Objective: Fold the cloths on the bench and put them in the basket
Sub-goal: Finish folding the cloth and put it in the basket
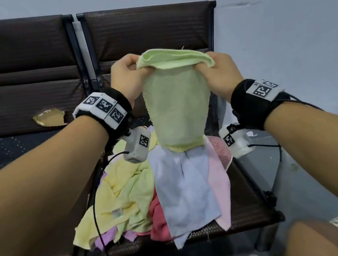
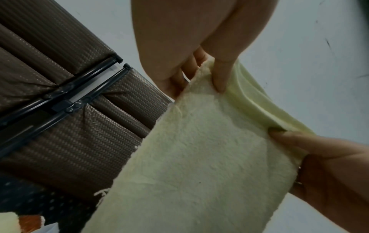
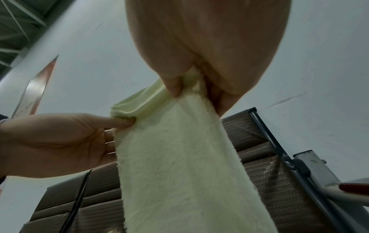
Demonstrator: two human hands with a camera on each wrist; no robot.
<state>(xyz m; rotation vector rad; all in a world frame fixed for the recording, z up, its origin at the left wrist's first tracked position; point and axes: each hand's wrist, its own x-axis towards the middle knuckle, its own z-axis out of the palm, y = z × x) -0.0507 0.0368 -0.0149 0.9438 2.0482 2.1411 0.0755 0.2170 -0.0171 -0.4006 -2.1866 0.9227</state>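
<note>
At the centre of the head view, both hands held a pale green cloth (image 1: 178, 104) up in the air above the table (image 1: 251, 210). The left hand (image 1: 127, 77), upper centre-left of the frame, had its grip closed on the cloth's top left corner, thumb and fingers pinching the folded upper edge. The right hand (image 1: 220, 70), upper centre-right, pinched the top right corner the same way. The top edge ran bunched between the two grips, and the rest of the cloth hung straight down, its lower end reaching just above the pile of cloths (image 1: 152, 195) on the seat.

In the left wrist view the left hand's thumb (image 2: 219, 75) pressed on the cloth's fuzzy face at upper centre, while the right hand (image 2: 329, 170) gripped the far corner at lower right. In the right wrist view the left hand (image 3: 60, 141) showed at left centre, a finger tucked under the rolled edge.

The pile, at lower centre of the head view, held a yellow cloth (image 1: 114, 206), a light blue cloth (image 1: 185, 190), a pink cloth (image 1: 220, 184) and a red cloth (image 1: 158, 221), unfolded and overlapping. A checked patch showed at the lower right corner; whether it was the basket could not be told.
</note>
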